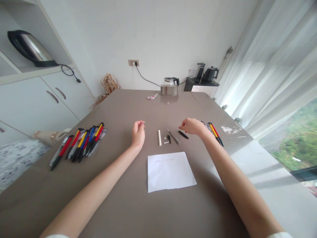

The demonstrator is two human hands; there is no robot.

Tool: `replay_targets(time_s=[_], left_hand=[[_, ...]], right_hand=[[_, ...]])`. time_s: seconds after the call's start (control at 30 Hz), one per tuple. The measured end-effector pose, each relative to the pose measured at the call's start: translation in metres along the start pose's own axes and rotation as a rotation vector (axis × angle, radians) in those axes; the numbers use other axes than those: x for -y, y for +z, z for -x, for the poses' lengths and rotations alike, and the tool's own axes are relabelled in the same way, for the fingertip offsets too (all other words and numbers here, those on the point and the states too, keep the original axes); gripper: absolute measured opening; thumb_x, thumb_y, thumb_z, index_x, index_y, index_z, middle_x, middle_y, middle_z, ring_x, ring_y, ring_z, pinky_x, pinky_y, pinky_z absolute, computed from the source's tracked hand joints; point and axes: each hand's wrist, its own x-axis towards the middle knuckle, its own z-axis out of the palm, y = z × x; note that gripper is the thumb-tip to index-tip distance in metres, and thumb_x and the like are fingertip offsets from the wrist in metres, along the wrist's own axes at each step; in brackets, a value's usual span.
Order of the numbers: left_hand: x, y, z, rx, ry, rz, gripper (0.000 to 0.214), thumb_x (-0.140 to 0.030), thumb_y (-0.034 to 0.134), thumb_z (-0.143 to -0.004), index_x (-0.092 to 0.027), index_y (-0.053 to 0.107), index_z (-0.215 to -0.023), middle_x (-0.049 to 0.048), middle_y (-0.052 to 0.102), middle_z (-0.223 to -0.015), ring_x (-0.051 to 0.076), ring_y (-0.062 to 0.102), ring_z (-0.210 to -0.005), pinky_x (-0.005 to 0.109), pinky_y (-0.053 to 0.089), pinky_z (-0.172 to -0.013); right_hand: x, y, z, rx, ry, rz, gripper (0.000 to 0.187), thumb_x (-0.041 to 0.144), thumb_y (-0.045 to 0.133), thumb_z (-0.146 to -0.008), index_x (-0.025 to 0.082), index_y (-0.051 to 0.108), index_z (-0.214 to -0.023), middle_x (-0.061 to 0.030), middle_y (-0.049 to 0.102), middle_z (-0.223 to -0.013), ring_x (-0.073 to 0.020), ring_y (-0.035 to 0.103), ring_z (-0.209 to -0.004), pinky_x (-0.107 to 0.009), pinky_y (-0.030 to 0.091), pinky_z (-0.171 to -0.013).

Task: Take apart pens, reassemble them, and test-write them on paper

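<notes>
My left hand [138, 134] is just above the table, left of a white tube [159, 138], with its fingers curled in; no object shows in it. My right hand [192, 126] has its fingertips pressed together close to a black tapered pen part [183, 134]; nothing shows between them. Between my hands lie a thin refill [171, 133] with a spring [177, 140] near its lower end, a black clip piece [168, 138] and small white bits [165, 142]. Nearer to me is a white paper sheet [170, 172] with a faint reddish line of writing.
Several red, blue, yellow and black pens [81, 142] lie in a group at the left. More pens [216, 134] are partly behind my right forearm. A glass kettle [170, 81] stands at the far table edge beside a crumpled wrapper [152, 97].
</notes>
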Motion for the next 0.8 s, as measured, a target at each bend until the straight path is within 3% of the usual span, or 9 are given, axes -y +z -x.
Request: replay_targets(time_s=[0.07,0.13,0.23,0.3,0.43,0.53,0.8], left_hand=[[-0.001,0.003,0.002,-0.04,-0.046,0.076,0.023,-0.028,0.03,-0.081,-0.019,0.046,-0.096,0.0035,0.053,-0.086,0.012,0.05,-0.072,0.021,0.04,-0.056],[-0.004,0.003,0.003,-0.001,-0.051,0.103,0.022,-0.027,0.034,-0.078,-0.019,0.049,-0.092,0.0031,0.055,-0.088,0.012,0.051,-0.074,0.022,0.041,-0.058],[-0.012,-0.003,0.001,0.22,0.025,0.03,0.02,-0.023,0.036,-0.076,-0.018,0.055,-0.08,0.0019,0.059,-0.082,0.013,0.053,-0.076,0.025,0.042,-0.066],[-0.019,-0.01,0.0,0.392,0.165,-0.079,0.019,-0.019,0.038,-0.074,-0.018,0.058,-0.073,0.0008,0.061,-0.08,0.014,0.053,-0.079,0.028,0.041,-0.074],[-0.035,-0.022,0.004,0.575,0.538,-0.383,0.025,-0.01,0.043,-0.068,-0.023,0.063,-0.078,-0.0004,0.061,-0.088,0.016,0.049,-0.089,0.032,0.034,-0.083],[-0.048,-0.024,0.01,0.691,0.706,-0.496,0.032,-0.009,0.043,-0.071,-0.027,0.063,-0.088,-0.0001,0.06,-0.094,0.017,0.047,-0.095,0.032,0.032,-0.084],[-0.059,-0.024,0.014,0.86,0.806,-0.592,0.035,-0.008,0.039,-0.078,-0.029,0.061,-0.094,0.0005,0.063,-0.09,0.015,0.047,-0.097,0.031,0.027,-0.087]], right_hand=[[0.004,0.0,0.003,-0.039,-0.069,-0.003,0.027,0.04,0.05,-0.072,0.021,0.064,-0.085,-0.0069,0.064,-0.087,-0.0187,0.058,-0.074,-0.025,0.037,-0.058],[0.01,-0.001,0.007,-0.053,-0.209,-0.038,0.022,0.037,0.052,-0.071,0.024,0.064,-0.084,-0.0036,0.064,-0.086,-0.0163,0.057,-0.073,-0.023,0.037,-0.058],[0.022,-0.002,0.014,0.007,-0.44,-0.09,0.017,0.032,0.054,-0.071,0.027,0.064,-0.084,0.0014,0.064,-0.081,-0.0115,0.055,-0.066,-0.02,0.035,-0.055],[0.031,-0.001,0.019,0.043,-0.527,-0.075,0.016,0.03,0.054,-0.071,0.029,0.064,-0.084,0.003,0.064,-0.08,-0.0104,0.054,-0.064,-0.019,0.033,-0.052],[0.047,0.005,0.024,0.074,-0.565,0.042,0.016,0.028,0.055,-0.071,0.029,0.065,-0.083,0.002,0.065,-0.08,-0.0123,0.057,-0.067,-0.02,0.032,-0.051],[0.055,0.012,0.026,0.072,-0.569,0.15,0.018,0.027,0.056,-0.07,0.028,0.065,-0.085,-0.0013,0.065,-0.081,-0.0171,0.059,-0.073,-0.022,0.035,-0.054],[0.064,0.018,0.029,0.074,-0.603,0.253,0.024,0.027,0.043,-0.077,0.019,0.065,-0.081,-0.0106,0.065,-0.083,-0.0252,0.061,-0.078,-0.03,0.041,-0.058]])
